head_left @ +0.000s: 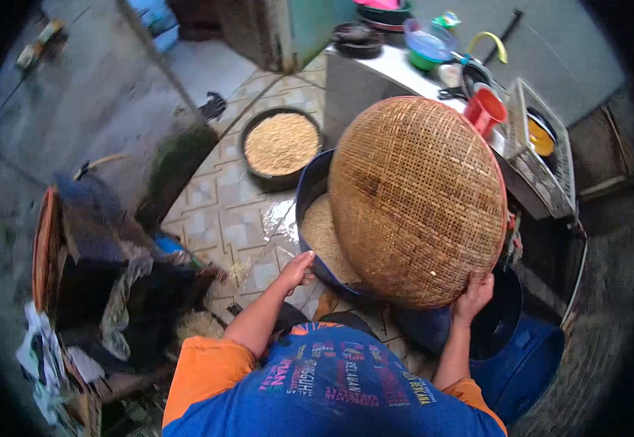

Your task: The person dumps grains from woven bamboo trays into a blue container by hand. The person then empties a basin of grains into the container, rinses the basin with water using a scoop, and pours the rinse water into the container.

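A large round woven bamboo tray (419, 197) with a red rim is tilted over a blue tub, its underside facing me. My right hand (474, 295) grips the tray's lower right edge. The blue tub (303, 188) holds pale grains (326, 233), and the tray covers its right part. At the tub's lower left rim is my left hand (299, 271), its fingers bent against the rim. Behind the tub, a dark round basin (247, 162) on the tiled floor is full of pale yellowish grains (282, 144).
A white counter (397, 69) at the back holds bowls, a red jug (484, 111) and a white dish rack (543, 156). Blue barrels (528, 364) stand at lower right. A dark cluttered stand (135, 306) is on the left. Grains lie scattered on the tiles.
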Demonstrator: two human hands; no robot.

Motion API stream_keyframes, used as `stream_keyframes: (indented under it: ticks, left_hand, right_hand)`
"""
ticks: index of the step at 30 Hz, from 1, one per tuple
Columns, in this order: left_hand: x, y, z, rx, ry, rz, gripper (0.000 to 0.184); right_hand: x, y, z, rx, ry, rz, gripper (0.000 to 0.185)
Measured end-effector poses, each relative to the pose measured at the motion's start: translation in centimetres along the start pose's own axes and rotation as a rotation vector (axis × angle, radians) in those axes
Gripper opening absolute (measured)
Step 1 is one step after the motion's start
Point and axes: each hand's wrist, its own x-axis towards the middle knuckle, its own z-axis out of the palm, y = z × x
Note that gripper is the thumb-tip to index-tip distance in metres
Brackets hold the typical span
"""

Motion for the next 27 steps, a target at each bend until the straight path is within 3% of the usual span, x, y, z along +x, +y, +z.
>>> stream_keyframes:
  ticks: [2,6,7,13,20,27]
  left_hand:
    - [-2.4,-1.6,1.1,0.12,-0.014,0.064,0.061]
    - [-4.3,-9.0,-0.5,0.102,0.186,0.024,0.052]
    - [-6.3,-10.1,0.0,0.107,0.337,0.072,0.046]
    - [-16.9,-17.3,1.4,-0.039,0.594,-0.194,0.046]
    - [-22.0,-23.8,7.6,-0.157,0.792,-0.318,0.044]
    - [-21.9,-22.9,10.4,-0.273,0.641,-0.382,0.052]
  right_hand:
    - [2.1,0.6,-2.1,-0.051,-0.078,0.008,0.018]
    - [5.8,0.0,-3.9,-0.129,-0.224,0.021,0.023]
    - [6.8,-0.2,-4.2,-0.118,-0.266,0.032,0.023]
    - [11.2,-0.3,-4.5,-0.166,-0.401,-0.012,0.029]
    - [14.0,-2.3,-3.4,-0.162,-0.535,-0.133,0.034]
    - [15.5,-6.7,-2.7,-0.129,-0.608,-0.262,0.04]
